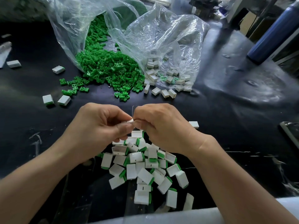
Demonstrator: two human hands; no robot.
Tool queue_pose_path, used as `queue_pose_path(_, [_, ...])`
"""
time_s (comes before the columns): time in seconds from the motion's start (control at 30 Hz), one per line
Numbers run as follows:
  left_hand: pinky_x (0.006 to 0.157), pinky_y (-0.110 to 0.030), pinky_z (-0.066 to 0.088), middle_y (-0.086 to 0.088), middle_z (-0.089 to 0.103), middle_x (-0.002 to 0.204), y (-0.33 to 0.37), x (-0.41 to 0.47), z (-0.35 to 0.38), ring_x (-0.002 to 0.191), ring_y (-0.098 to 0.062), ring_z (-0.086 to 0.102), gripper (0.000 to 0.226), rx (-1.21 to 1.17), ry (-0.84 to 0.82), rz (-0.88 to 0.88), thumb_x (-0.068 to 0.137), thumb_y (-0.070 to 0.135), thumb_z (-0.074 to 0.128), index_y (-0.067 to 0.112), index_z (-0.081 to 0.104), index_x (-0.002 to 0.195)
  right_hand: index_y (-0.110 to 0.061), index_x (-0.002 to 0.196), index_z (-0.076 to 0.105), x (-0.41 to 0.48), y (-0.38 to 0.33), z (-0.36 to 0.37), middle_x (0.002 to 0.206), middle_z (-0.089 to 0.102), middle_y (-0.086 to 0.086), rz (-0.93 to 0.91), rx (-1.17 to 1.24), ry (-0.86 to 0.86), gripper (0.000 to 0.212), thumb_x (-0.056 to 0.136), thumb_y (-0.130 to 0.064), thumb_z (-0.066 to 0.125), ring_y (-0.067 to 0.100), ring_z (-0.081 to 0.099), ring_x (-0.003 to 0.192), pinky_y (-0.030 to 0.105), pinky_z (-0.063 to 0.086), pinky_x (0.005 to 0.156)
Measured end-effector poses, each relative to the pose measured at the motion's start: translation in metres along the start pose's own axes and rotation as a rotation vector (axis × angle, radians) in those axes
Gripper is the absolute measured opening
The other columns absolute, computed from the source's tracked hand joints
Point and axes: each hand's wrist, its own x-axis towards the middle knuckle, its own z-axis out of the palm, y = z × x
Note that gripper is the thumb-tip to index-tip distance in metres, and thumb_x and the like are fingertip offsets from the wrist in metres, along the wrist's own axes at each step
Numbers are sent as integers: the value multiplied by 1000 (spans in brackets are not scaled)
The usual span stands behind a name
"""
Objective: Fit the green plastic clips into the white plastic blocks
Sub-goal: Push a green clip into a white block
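I see one small white block held in the air between both hands, above the middle of the black worktop. The left hand pinches it from the left with thumb and curled fingers. The right hand pinches it from the right, its fingers also curled close together. Only one white corner of the block shows, so I cannot tell if a clip is inside it.

Just under the hands, near the front edge, lies a heap of finished blocks. They are smooth, box-shaped, hard white plastic, most with a green edge showing on one side and some with a thin slot on the face. They lie loosely in all directions, touching each other.

Further back, the green clips spill out from a clear, wrinkled plastic bag onto the worktop. They are small and bright, with a shape like little trusses. Just beside them on the right a second clear bag holds empty white blocks, hollow like small trays, and some lie outside its mouth.

A few single blocks lie well apart on the left. A dark blue bottle stands at the far right. The worktop surface is glossy and shows scratches.
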Motion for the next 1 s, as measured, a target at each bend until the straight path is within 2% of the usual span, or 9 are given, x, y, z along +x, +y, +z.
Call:
queue_pose_path(0.1, [50,-19,52,-10,71,65,1,2,-2,52,-14,65,22,-113,4,15,58,25,69,12,72,76,-19,74,48,0,0,0,63,43,-8,43,129,70,19,90,-11,53,17,43,64,33,34,60])
queue_pose_path(0.2, [49,-18,52,-11,72,68,1,5,-2,54,-14,66,21,-277,35,-4,59,22,68,11,72,76,-17,69,53,0,1,-3,61,52,-7,162,467,110,24,92,-16,52,17,51,61,34,45,57])
queue_pose_path(0.3, [52,-19,53,-8,73,73,0,5,1,63,-14,67,28,-374,42,-22,53,29,69,13,74,75,-15,68,57,0,2,-6,60,58,-5,273,802,116,36,94,-31,39,6,52,53,16,40,50])
queue_pose_path(0.4, [62,-20,56,-2,74,84,-2,6,-1,72,-11,67,27,-410,29,-4,54,35,71,21,76,77,-11,78,59,2,0,-5,68,62,2,378,1027,13,43,87,-46,34,9,55,57,19,40,51])
queue_pose_path(0.5, [63,-21,56,0,74,78,-1,3,-3,67,-12,66,35,-450,-41,27,50,44,80,24,76,78,-11,83,58,3,-5,0,73,62,5,385,1232,-141,49,73,-52,35,13,56,62,19,41,53])
queue_pose_path(0.6, [54,-21,52,-5,65,65,-1,3,-2,55,-13,56,26,-464,-55,40,55,36,77,20,76,77,-5,84,54,5,-10,3,71,58,7,384,1355,-223,52,72,-52,34,12,52,58,21,40,54])
queue_pose_path(0.7, [50,-22,51,-5,64,58,1,3,0,49,-14,57,20,-496,-60,30,59,24,68,15,75,75,-5,79,51,5,-13,2,63,52,5,417,1408,-216,49,73,-51,34,10,47,51,20,38,50])
queue_pose_path(0.83, [52,-34,54,-11,65,59,1,2,0,51,-27,60,26,-469,-65,50,62,18,67,4,70,84,-8,74,47,4,-16,3,60,44,2,449,1387,-188,44,92,-43,28,9,39,49,20,32,51])
queue_pose_path(1.0, [55,-37,54,-14,65,59,0,2,0,53,-32,60,28,-447,-41,44,63,19,67,0,69,84,-9,73,52,3,-18,6,59,41,1,454,1352,-137,42,96,-37,30,10,35,52,23,29,53])
